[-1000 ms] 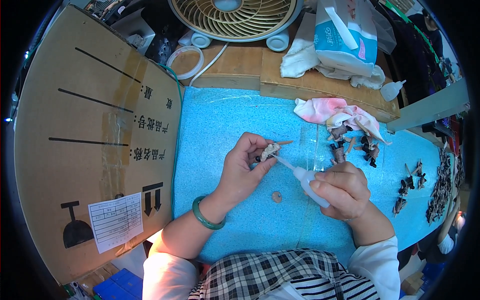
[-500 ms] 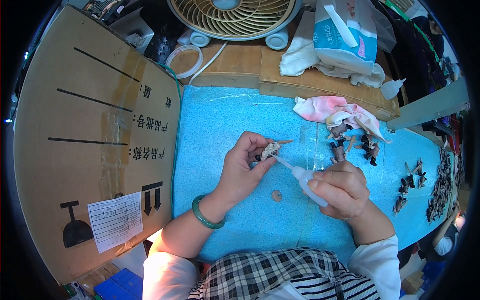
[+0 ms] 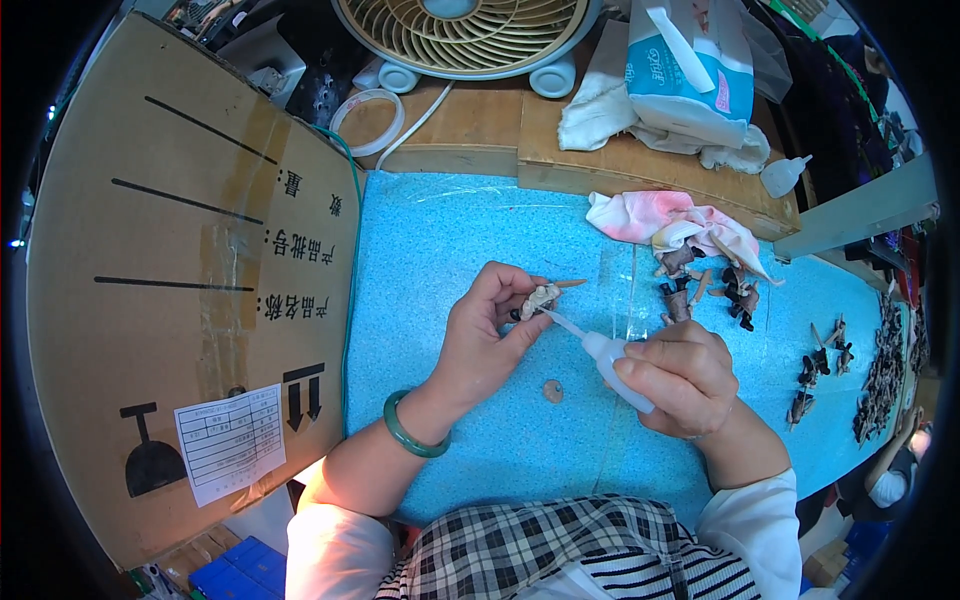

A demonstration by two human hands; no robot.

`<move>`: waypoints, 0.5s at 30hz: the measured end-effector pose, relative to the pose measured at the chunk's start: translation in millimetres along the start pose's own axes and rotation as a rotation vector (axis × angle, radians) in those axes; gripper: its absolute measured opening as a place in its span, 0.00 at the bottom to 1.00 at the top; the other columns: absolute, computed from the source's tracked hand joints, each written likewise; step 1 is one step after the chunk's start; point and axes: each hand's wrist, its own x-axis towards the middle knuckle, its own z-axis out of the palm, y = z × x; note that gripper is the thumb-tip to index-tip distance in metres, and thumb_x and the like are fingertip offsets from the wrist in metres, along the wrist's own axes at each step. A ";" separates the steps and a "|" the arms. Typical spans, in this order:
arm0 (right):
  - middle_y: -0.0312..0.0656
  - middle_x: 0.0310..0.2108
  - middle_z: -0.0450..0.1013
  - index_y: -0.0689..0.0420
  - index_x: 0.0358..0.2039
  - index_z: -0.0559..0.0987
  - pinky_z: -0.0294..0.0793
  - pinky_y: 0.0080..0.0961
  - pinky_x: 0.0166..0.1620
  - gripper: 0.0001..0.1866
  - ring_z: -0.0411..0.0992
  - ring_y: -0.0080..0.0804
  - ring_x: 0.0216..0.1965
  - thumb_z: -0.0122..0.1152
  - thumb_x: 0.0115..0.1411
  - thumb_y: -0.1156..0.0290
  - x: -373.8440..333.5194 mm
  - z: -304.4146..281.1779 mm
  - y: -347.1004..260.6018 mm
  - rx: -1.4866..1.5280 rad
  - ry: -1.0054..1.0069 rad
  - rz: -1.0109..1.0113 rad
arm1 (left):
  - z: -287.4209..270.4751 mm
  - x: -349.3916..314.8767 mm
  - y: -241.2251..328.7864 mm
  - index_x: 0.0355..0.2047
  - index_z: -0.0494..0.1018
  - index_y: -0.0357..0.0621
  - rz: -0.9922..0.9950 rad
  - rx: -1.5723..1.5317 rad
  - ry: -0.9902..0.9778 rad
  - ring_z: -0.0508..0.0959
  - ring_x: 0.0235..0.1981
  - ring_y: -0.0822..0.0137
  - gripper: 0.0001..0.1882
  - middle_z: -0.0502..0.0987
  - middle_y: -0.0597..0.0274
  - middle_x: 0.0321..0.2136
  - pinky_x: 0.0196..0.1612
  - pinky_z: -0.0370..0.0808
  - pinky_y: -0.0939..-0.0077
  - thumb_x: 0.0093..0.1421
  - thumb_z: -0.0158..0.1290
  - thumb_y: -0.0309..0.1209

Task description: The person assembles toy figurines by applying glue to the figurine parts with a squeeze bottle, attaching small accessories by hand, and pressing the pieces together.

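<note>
Between the fingertips of my left hand (image 3: 482, 325) is a small pale figurine (image 3: 538, 302) with dark parts and a thin tan piece jutting out to the right. My right hand (image 3: 685, 380) is wrapped round a soft white squeeze bottle (image 3: 612, 362). The bottle tilts up to the left, its narrow nozzle at the figurine's lower side; whether the tip touches cannot be made out. Below them a small round tan disc (image 3: 553, 391) lies on the blue tabletop (image 3: 480, 450). Several brown and black figurines (image 3: 677, 300) rest beyond my right hand.
A tall cardboard box (image 3: 190, 330) walls off the left side. At the back are a fan (image 3: 465, 40), a tape ring (image 3: 365, 122), a tissue pack (image 3: 690, 75) and a pink-white cloth (image 3: 660, 217). More figurines (image 3: 880, 370) lie far right, near another person's arm (image 3: 895, 447).
</note>
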 end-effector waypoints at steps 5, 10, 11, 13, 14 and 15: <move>0.40 0.31 0.73 0.59 0.35 0.80 0.68 0.19 0.19 0.17 0.69 0.28 0.21 0.66 0.41 0.80 -0.8 -0.1 0.8 0.000 -0.007 -0.004 | 1.0 0.0 1.3 0.41 0.62 0.41 -0.003 -0.017 0.017 0.75 0.46 0.65 0.17 0.73 0.57 0.42 0.50 0.73 0.72 0.54 0.50 0.12; 0.41 0.31 0.73 0.59 0.35 0.79 0.69 0.20 0.19 0.16 0.69 0.29 0.21 0.65 0.42 0.80 -0.5 0.4 1.3 0.005 -0.005 -0.017 | 0.2 0.2 1.3 0.41 0.62 0.41 -0.002 -0.021 0.012 0.75 0.46 0.65 0.17 0.73 0.57 0.42 0.50 0.73 0.72 0.54 0.49 0.12; 0.41 0.31 0.73 0.59 0.35 0.79 0.69 0.20 0.19 0.16 0.69 0.29 0.21 0.65 0.42 0.80 -0.4 0.2 1.2 0.006 -0.005 -0.017 | 0.3 0.2 1.7 0.41 0.62 0.41 -0.002 -0.021 0.012 0.75 0.46 0.65 0.17 0.73 0.57 0.42 0.50 0.73 0.72 0.54 0.49 0.12; 0.41 0.31 0.73 0.60 0.35 0.79 0.70 0.20 0.20 0.15 0.69 0.29 0.21 0.65 0.42 0.80 0.0 -0.6 1.0 0.010 -0.022 -0.013 | 0.6 0.1 3.4 0.41 0.62 0.41 -0.012 -0.028 0.014 0.75 0.46 0.65 0.17 0.73 0.56 0.41 0.50 0.73 0.72 0.54 0.49 0.12; 0.41 0.31 0.73 0.60 0.35 0.79 0.70 0.20 0.20 0.15 0.69 0.29 0.21 0.65 0.42 0.80 0.0 -0.4 1.0 0.009 -0.021 -0.013 | 0.9 0.2 3.7 0.41 0.62 0.41 -0.012 -0.028 0.014 0.75 0.46 0.65 0.17 0.73 0.56 0.41 0.50 0.73 0.72 0.54 0.49 0.12; 0.41 0.31 0.73 0.60 0.35 0.79 0.70 0.20 0.20 0.15 0.69 0.29 0.21 0.65 0.42 0.80 -0.1 0.0 1.1 0.004 -0.019 -0.015 | 1.2 0.5 4.0 0.41 0.62 0.41 -0.006 -0.027 0.015 0.75 0.46 0.65 0.17 0.73 0.56 0.41 0.49 0.73 0.72 0.54 0.49 0.12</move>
